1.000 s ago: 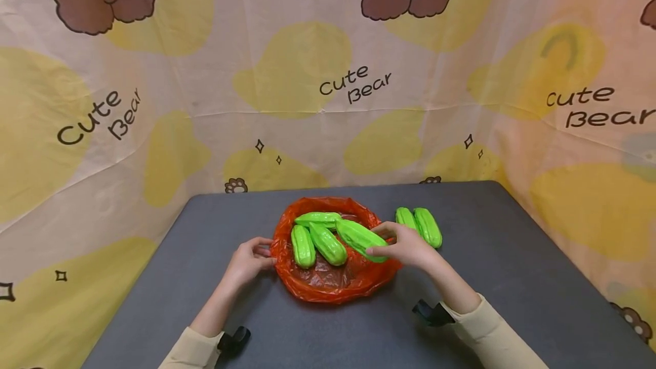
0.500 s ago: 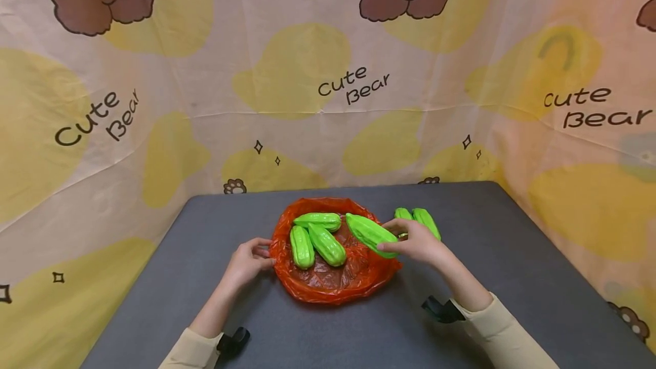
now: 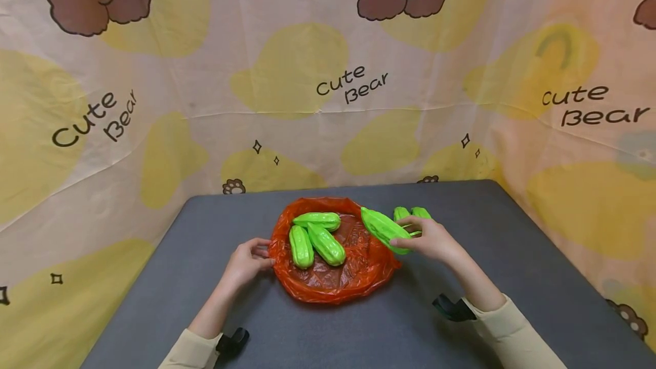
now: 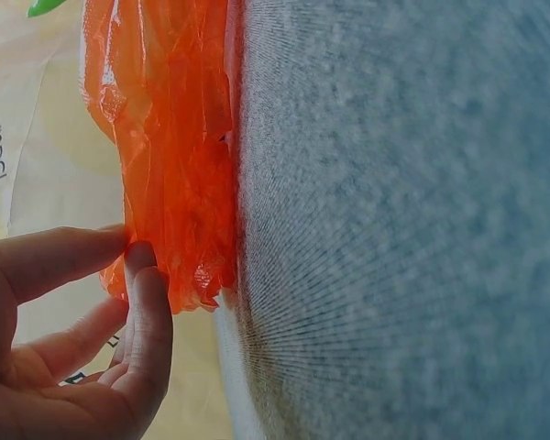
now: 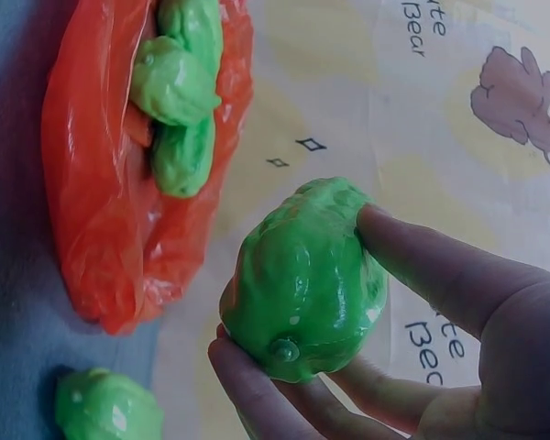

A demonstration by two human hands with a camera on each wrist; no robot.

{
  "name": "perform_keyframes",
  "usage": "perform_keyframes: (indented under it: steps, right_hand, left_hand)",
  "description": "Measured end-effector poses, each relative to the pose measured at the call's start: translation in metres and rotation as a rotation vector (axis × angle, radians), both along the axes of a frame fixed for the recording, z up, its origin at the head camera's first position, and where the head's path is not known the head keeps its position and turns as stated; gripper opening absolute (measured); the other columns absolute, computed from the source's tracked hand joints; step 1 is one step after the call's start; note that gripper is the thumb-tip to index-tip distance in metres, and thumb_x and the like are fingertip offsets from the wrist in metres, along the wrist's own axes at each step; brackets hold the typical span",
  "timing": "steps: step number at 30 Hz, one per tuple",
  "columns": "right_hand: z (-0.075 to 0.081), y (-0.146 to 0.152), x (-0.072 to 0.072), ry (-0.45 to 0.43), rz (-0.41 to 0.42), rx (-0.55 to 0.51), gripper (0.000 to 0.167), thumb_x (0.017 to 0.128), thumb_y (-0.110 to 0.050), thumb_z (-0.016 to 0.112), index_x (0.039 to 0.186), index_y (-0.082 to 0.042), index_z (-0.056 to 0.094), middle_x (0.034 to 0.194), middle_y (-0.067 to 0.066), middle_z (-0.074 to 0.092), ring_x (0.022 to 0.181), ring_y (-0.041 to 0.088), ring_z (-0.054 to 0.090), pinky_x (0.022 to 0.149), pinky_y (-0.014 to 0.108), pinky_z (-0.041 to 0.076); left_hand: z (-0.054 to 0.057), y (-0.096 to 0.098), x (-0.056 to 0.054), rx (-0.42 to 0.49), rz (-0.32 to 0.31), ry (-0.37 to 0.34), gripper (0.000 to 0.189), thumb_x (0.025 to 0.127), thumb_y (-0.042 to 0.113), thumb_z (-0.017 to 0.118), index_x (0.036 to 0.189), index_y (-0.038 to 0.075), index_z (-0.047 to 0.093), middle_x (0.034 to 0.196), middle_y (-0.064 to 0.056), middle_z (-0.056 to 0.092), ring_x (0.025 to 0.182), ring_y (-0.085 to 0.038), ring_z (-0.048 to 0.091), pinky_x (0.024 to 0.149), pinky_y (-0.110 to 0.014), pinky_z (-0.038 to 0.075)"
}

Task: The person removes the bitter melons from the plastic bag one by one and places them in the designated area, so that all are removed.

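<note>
My right hand (image 3: 433, 239) grips a bright green ridged bitter melon (image 3: 380, 225) above the right rim of a red plastic bag (image 3: 333, 296). In the right wrist view, thumb and fingers close around the melon (image 5: 302, 275), its blunt end facing the camera. The bag lies spread open on the table, and three similar melons (image 3: 326, 245) rest inside. At the bag's left side, my left hand (image 3: 247, 262) pinches its edge; the left wrist view shows thumb and fingertips meeting on the plastic (image 4: 170, 174).
Two more bitter melons (image 3: 401, 213) lie side by side on the dark grey table (image 3: 318, 335), right of the bag and partly hidden behind my right hand. A printed cloth (image 3: 287, 73) hangs around the table's back and sides.
The right hand has moved right with its bitter melon, from over the bag's inside to its right rim, covering more of the two table melons. The left hand stays at the bag's edge.
</note>
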State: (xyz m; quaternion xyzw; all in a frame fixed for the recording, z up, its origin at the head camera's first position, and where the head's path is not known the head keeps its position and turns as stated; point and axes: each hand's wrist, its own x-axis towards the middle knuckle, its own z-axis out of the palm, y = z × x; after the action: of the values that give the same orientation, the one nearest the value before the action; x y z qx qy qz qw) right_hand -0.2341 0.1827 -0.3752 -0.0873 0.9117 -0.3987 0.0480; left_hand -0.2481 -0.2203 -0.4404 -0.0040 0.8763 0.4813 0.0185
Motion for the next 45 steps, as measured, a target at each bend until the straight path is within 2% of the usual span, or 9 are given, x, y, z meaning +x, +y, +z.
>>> perform_keyframes:
  steps: [12,23,31,37,45]
  right_hand:
    - [0.003,0.018,0.002,-0.045,-0.045,-0.016,0.067,0.080,-0.040,0.073,0.131,0.000,0.052,0.126,0.025,0.056,0.110,0.036,0.058,0.071,0.033,0.055]
    - [0.008,0.033,0.003,-0.061,-0.073,0.008,0.071,0.084,-0.042,0.069,0.133,0.003,0.047,0.130,0.028,0.052,0.111,0.037,0.056,0.073,0.034,0.056]
    - [0.009,0.038,0.003,-0.078,-0.093,0.014,0.077,0.084,-0.046,0.067,0.136,0.004,0.043,0.134,0.032,0.046,0.113,0.039,0.056,0.078,0.039,0.055]
    - [0.009,0.042,0.002,-0.084,-0.105,0.019,0.077,0.084,-0.047,0.066,0.136,0.004,0.043,0.132,0.031,0.048,0.105,0.035,0.060,0.077,0.039,0.055]
    - [0.010,0.049,0.002,-0.073,-0.123,0.020,0.076,0.085,-0.048,0.065,0.135,0.004,0.044,0.131,0.030,0.051,0.108,0.036,0.059,0.075,0.036,0.055]
  left_hand:
    - [-0.001,0.002,-0.001,0.002,0.017,-0.010,0.044,0.077,0.005,0.073,0.119,0.001,0.061,0.094,-0.014,0.065,0.073,-0.016,0.064,0.066,-0.033,0.056]
    - [0.000,0.002,-0.001,-0.003,0.003,-0.003,0.044,0.077,0.005,0.073,0.119,-0.001,0.061,0.093,-0.015,0.066,0.073,-0.016,0.065,0.067,-0.034,0.056]
    - [0.001,0.003,0.000,0.003,0.007,-0.010,0.044,0.077,0.004,0.073,0.119,0.000,0.061,0.093,-0.014,0.065,0.074,-0.017,0.065,0.068,-0.035,0.056]
    - [0.001,0.002,-0.002,-0.008,0.007,-0.014,0.044,0.078,0.004,0.072,0.120,0.000,0.060,0.095,-0.014,0.065,0.075,-0.017,0.065,0.068,-0.035,0.056]
    - [0.000,0.001,-0.002,-0.013,0.008,-0.010,0.044,0.077,0.004,0.072,0.119,0.000,0.060,0.094,-0.014,0.066,0.074,-0.017,0.065,0.067,-0.035,0.056]
